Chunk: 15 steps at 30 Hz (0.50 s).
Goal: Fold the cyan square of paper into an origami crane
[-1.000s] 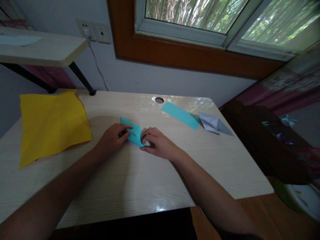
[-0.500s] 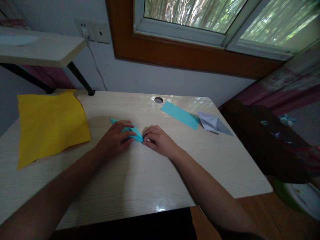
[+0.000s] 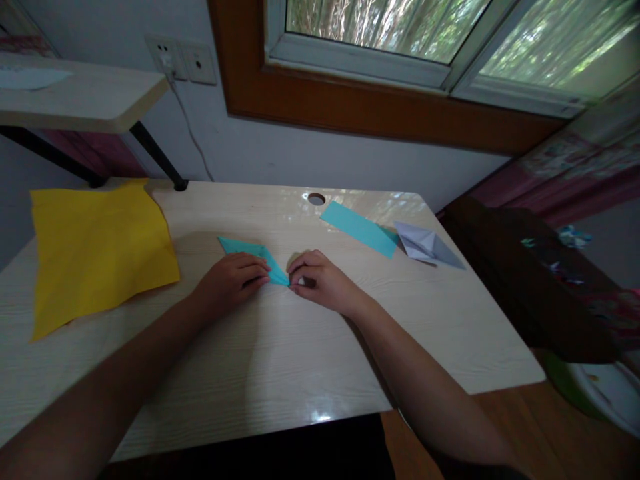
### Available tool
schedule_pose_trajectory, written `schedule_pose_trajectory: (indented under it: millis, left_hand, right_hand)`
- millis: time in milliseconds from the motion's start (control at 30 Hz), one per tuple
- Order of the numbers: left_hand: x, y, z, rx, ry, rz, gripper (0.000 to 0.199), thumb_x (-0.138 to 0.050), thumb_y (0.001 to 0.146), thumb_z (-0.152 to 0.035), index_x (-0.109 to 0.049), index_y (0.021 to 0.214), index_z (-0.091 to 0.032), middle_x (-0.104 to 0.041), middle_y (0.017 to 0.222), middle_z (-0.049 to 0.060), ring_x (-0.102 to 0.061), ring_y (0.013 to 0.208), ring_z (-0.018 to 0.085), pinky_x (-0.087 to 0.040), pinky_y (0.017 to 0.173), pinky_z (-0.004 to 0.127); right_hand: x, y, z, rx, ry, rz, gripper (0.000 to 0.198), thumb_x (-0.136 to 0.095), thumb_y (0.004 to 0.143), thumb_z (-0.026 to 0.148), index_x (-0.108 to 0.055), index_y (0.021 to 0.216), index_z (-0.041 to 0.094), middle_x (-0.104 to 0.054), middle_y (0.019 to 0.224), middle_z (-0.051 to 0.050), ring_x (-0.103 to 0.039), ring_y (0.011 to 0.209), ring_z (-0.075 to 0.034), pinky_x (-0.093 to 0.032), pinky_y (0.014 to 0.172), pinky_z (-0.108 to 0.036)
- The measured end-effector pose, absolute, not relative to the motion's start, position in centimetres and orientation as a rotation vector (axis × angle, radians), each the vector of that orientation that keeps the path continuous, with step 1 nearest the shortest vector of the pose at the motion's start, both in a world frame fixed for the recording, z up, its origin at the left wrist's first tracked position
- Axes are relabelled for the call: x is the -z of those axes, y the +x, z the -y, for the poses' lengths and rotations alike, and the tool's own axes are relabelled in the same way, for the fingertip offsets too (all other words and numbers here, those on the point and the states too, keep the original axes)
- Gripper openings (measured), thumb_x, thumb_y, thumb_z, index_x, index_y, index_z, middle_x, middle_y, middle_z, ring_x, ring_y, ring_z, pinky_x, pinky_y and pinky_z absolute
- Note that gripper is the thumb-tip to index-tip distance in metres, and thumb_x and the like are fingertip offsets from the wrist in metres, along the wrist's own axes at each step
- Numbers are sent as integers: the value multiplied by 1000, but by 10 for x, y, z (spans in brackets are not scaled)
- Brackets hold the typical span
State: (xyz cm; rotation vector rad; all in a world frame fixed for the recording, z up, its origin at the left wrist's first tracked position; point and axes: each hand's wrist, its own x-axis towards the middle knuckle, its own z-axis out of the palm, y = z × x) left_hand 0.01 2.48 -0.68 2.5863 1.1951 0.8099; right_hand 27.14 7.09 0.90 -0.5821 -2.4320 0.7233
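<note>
A turquoise sheet folded into a narrow, pointed diamond, the folded paper [image 3: 250, 247], lies on the table between my hands. My left hand [image 3: 233, 279] rests over its near edge, fingers together and curled, holding it down and hiding part of it. At the paper's right tip, the thumb and fingers of my right hand [image 3: 320, 280] are pinched closed on the point. A turquoise paper strip [image 3: 357, 228] lies farther back to the right. Beside it, touching or nearly so, sits a white folded paper piece [image 3: 425, 244], also pointed at its ends.
A large yellow sheet [image 3: 103, 257] with wavy edges covers the table's left side. Behind it stands a raised shelf [image 3: 100, 100] on dark legs. A round cable hole [image 3: 317, 199] is near the table's back edge. The pale tabletop [image 3: 310, 360] ends close to my body.
My left fingers have drawn closer together and slid down toward the near edge, uncovering more of the folded paper. My right hand keeps its pinch at the tip, a touch farther right.
</note>
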Motion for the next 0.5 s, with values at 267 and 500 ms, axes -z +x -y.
schedule_pose_trajectory:
  millis: [267,500]
  left_hand:
    - [-1,3,-24,-781,2454,-1246,17,-59,99,-31,-74,100,-23,-76,114,6,-69,108,24,-53,97,43]
    - [1,2,-26,-781,2446,-1225,18,-58,100,-33,-73,100,-23,-75,113,6,-68,107,23,-53,97,42]
  right_hand:
    - [-12,271,-68,-750,-620,2428,8,-71,88,17,-73,84,23,-70,106,-5,-64,103,-21,-47,99,-42]
    - [-8,270,-73,-855,-670,2312,12,-68,94,23,-73,83,21,-71,99,-5,-66,96,-18,-49,96,-40]
